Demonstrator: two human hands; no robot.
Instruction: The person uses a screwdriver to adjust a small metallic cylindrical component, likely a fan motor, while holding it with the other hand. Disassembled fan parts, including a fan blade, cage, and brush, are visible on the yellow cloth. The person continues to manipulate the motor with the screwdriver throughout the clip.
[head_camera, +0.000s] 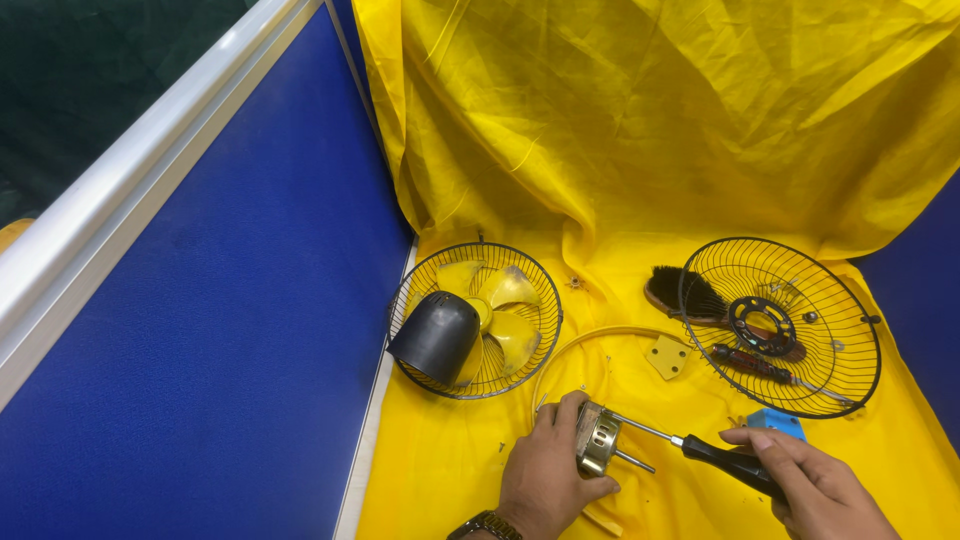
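Note:
My left hand (545, 470) grips a small round metal fan motor (598, 438) with a thin shaft sticking out, low in the middle of the yellow cloth. My right hand (815, 482) holds a black-handled screwdriver (715, 455); its metal tip meets the motor's side. A thin yellow ring (590, 345) curves just above both hands.
A wire fan guard (475, 320) holds a yellow blade and a black motor cover (437, 338) at the left. A second guard (780, 325) at the right lies over a brush (680, 295) and another screwdriver (750, 362). A blue partition (220, 330) borders the left. A small blue box (775, 422) and yellow bracket (667, 356) lie nearby.

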